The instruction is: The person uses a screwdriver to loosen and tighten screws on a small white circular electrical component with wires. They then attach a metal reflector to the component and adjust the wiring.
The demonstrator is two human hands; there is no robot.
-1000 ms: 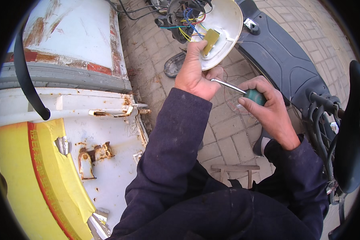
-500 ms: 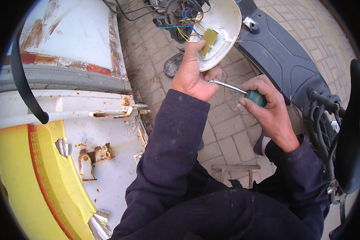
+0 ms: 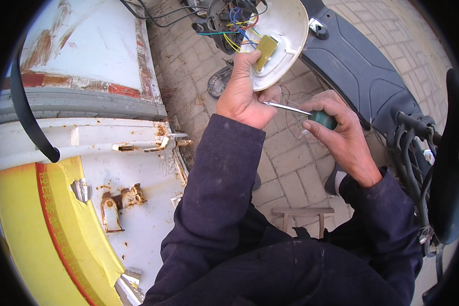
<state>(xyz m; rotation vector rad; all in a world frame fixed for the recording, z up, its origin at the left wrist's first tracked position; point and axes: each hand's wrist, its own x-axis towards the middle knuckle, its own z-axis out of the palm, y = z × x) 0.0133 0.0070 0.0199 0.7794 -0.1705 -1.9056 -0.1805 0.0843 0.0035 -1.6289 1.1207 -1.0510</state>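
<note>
My left hand (image 3: 245,97) grips a white curved plastic housing (image 3: 293,38), its thumb on a yellow-green rectangular part (image 3: 265,53) inside. Coloured wires (image 3: 237,28) run from that part toward a dark round assembly (image 3: 219,18) behind the housing. My right hand (image 3: 341,143) is closed round the green handle of a screwdriver (image 3: 322,121); its metal shaft points left and reaches the fingers of my left hand beneath the housing. What the tip touches is hidden. Thin wires (image 3: 303,135) hang below.
A dark scooter footboard (image 3: 362,66) and cables (image 3: 413,168) flank me at right. A rusty white metal body (image 3: 137,229) with torn yellow sheeting (image 3: 25,214) is at left. A wooden stool (image 3: 301,211), a dark object (image 3: 219,81) and pavers (image 3: 285,163) lie below.
Both hands, with the housing and screwdriver, have shifted slightly up and left in the picture. Both keep their holds.
</note>
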